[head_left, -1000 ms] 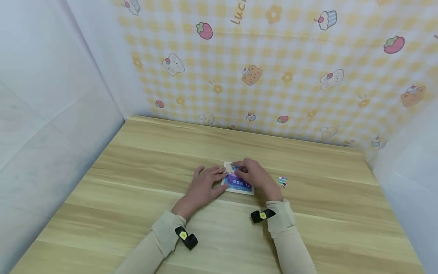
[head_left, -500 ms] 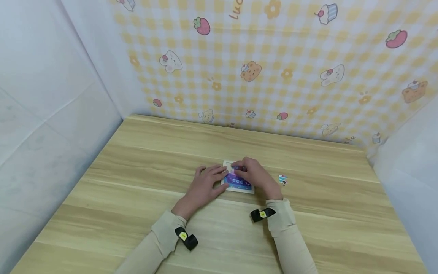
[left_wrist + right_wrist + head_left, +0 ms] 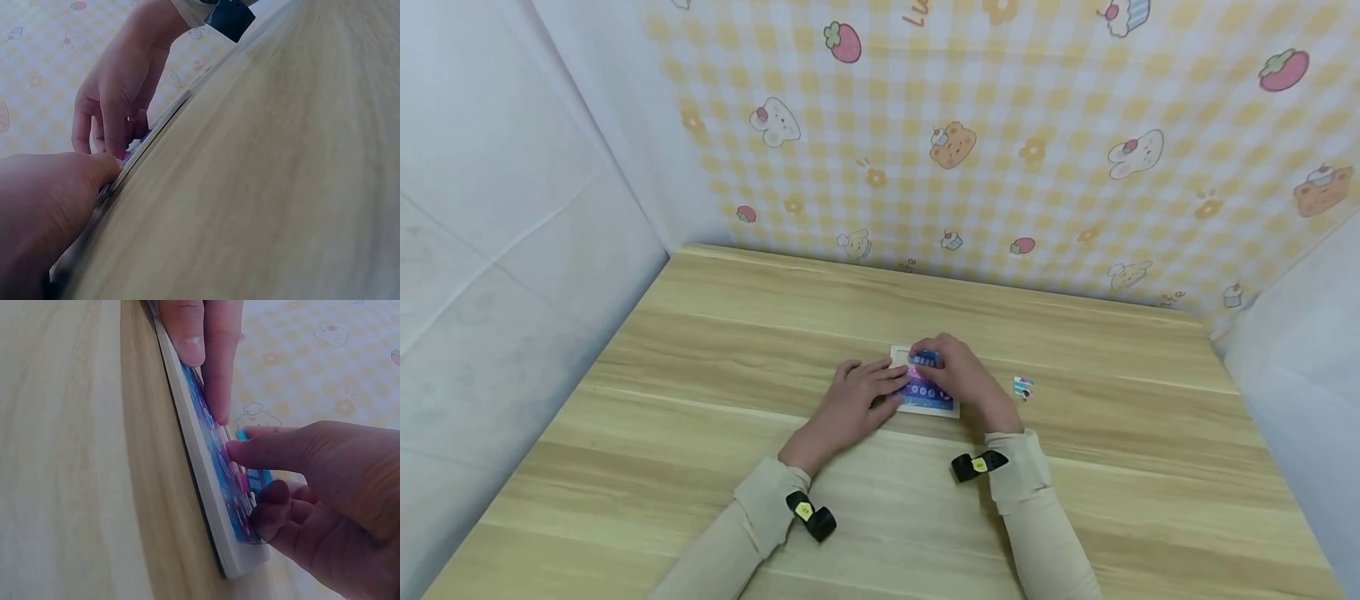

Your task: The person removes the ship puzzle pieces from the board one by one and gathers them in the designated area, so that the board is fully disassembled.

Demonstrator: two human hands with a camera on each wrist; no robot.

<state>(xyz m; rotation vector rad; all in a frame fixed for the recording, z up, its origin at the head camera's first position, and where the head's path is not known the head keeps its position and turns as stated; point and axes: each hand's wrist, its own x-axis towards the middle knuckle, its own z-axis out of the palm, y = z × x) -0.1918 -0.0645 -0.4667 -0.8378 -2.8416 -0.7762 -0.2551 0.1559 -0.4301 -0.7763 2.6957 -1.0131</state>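
A small framed jigsaw puzzle (image 3: 936,412) with a blue and purple picture lies on the table in the head view. My left hand (image 3: 853,404) rests with extended fingers on its left side, thumb near the lower edge. Over the upper right of the puzzle, my right hand (image 3: 966,379) pinches a blue puzzle piece (image 3: 927,358) between thumb and fingers. In the right wrist view this puzzle piece (image 3: 258,479) stands tilted up from the picture, partly covered by my fingers. Bare pale backing shows at the puzzle's upper left corner.
To the right of the puzzle lies a loose piece (image 3: 1023,387) with blue and white stripes. The wooden table (image 3: 760,317) meets a yellow checked cloth (image 3: 895,208) at the back, with white sheets on both sides.
My right fingers have lifted slightly, and more of the blue puzzle piece shows between them. The left hand stays on the puzzle. The head view has tilted a little.
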